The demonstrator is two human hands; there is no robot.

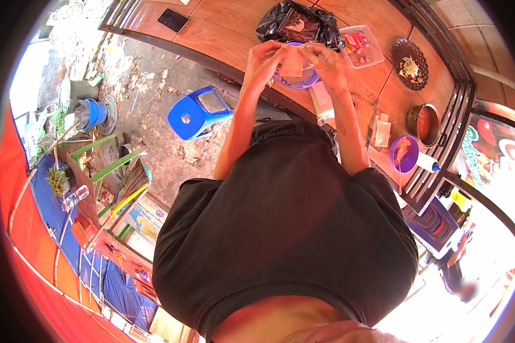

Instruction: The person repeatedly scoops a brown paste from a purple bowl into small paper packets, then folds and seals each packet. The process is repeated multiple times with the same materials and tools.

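Holding a thin, pale-orange rectangular sheet [292, 64] over a round purple bowl [297, 85], the left hand [262, 62] and right hand [329, 64] pinch its far corners; shifting it next likely calls for gentleness.

Strong daylight is around me, and the upper left and lower right are burnt to white, so details there are lost. The red-orange tarpaulin [34, 246] glows, and a faint reddish tint lies on my black shirt [280, 228]. My left hand [262, 62] and right hand [329, 64] are brightly lit. The slatted table edge [462, 111] bends toward the dark round rim; one small patch at lower right is blurred.
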